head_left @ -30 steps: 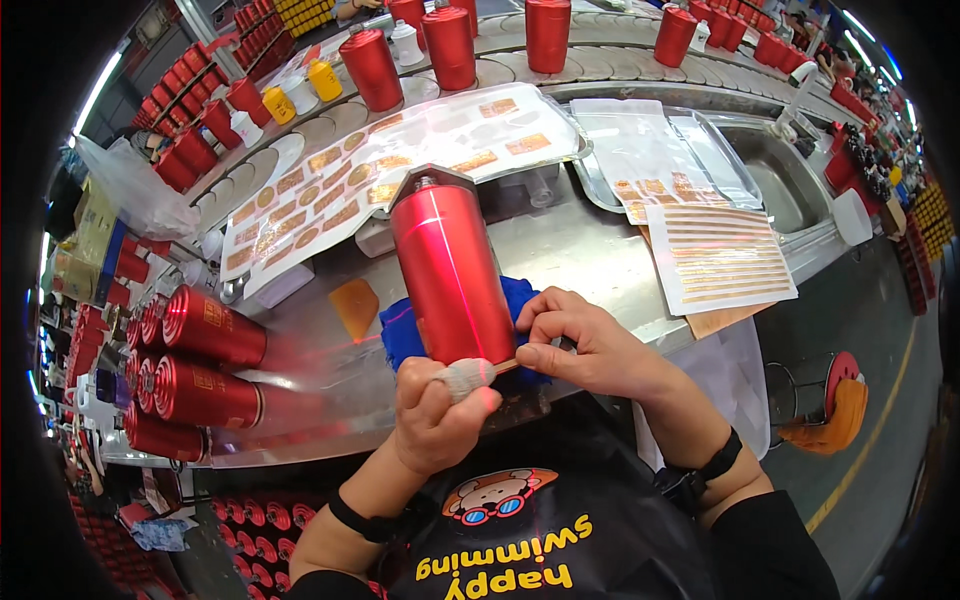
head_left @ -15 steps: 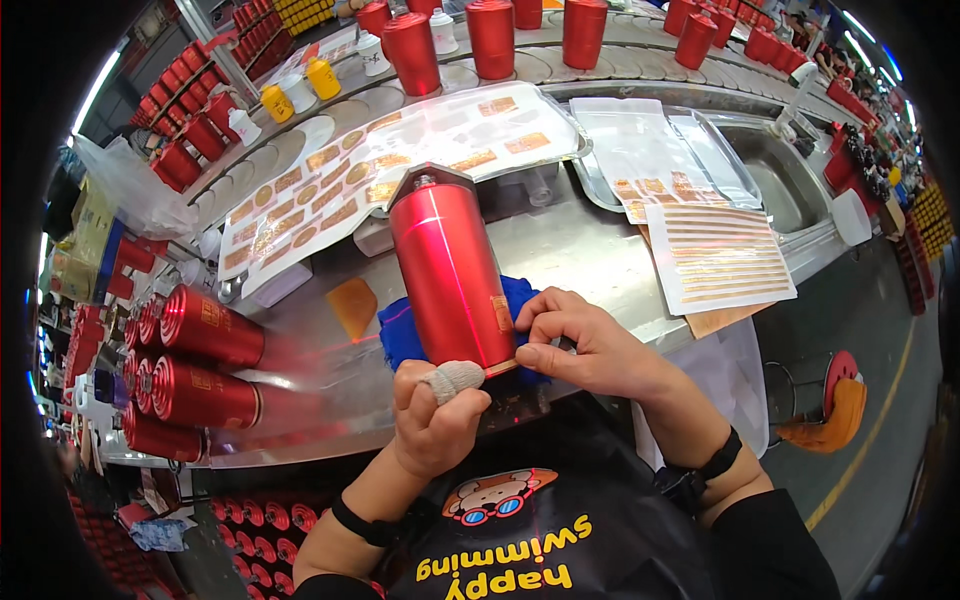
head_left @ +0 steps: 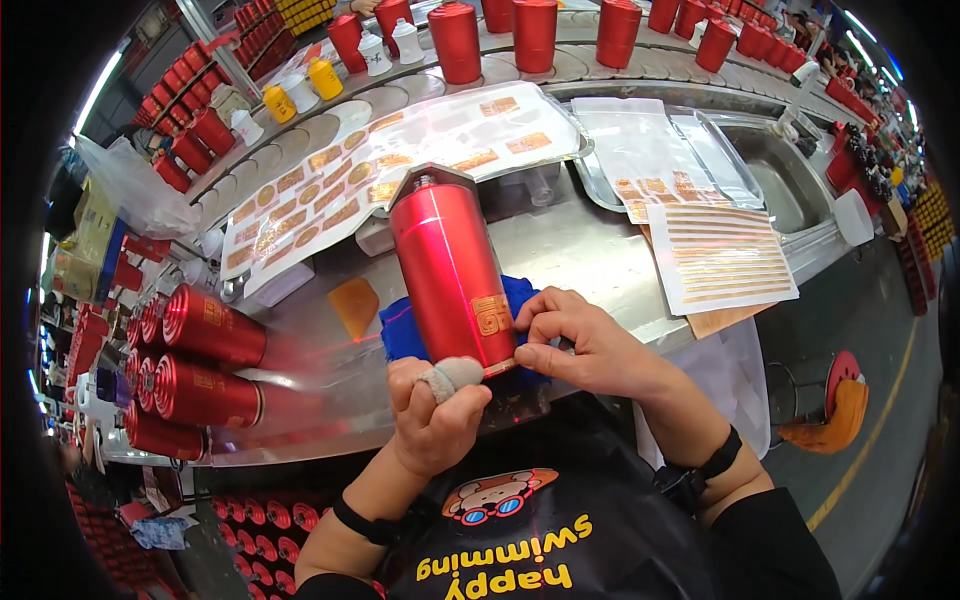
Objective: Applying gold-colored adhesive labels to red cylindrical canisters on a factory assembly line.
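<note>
A red metal bottle [head_left: 445, 265] lies on a blue cloth [head_left: 403, 332], its neck pointing away from me and its base toward me. A gold square decal [head_left: 490, 315] shows on its right side, near the base. My left hand [head_left: 435, 410], with a pale knitted cover on one digit, is closed against the left of the base. At the right of the base, my right hand [head_left: 580, 345] is closed in a pinch at the rim, where a thin gold strip [head_left: 500, 368] runs along the edge. The fingertips hide the strip's ends.
Sheets of gold decals [head_left: 320, 195] lie behind the bottle, and a sheet of gold strips [head_left: 725, 258] lies to the right. Several red bottles [head_left: 210, 395] are stacked at the left. A conveyor [head_left: 575, 60] with more bottles crosses the back; a sink [head_left: 785, 175] is far right.
The bottle has rolled on its axis, bringing the gold decal leftward and more into view. Both hands stay nearly in place. Bottles on the conveyor have shifted right.
</note>
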